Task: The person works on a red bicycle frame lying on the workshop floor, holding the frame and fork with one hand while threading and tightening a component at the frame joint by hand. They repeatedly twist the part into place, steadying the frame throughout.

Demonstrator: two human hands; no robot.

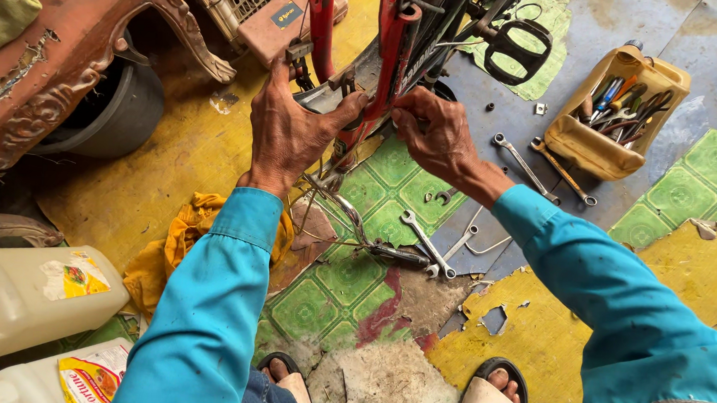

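Partly hidden: fingertips (356,102) behind red frame (388,54).

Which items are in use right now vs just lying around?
In use:
left hand and right hand on the red bicycle frame

Lying about:
spanners on the floor
tool tub
yellow rag
plastic jugs

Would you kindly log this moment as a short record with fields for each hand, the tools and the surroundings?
left hand: left hand grips the red bike frame and a grey part beside it
right hand: right hand pinches the frame from the other side
tools on floor: spanners between the arms; two more spanners near the tool tub
tub contents: screwdrivers and pliers
floor: peeling green and yellow floor covering
nearby: yellow rag, white jugs, dark bucket
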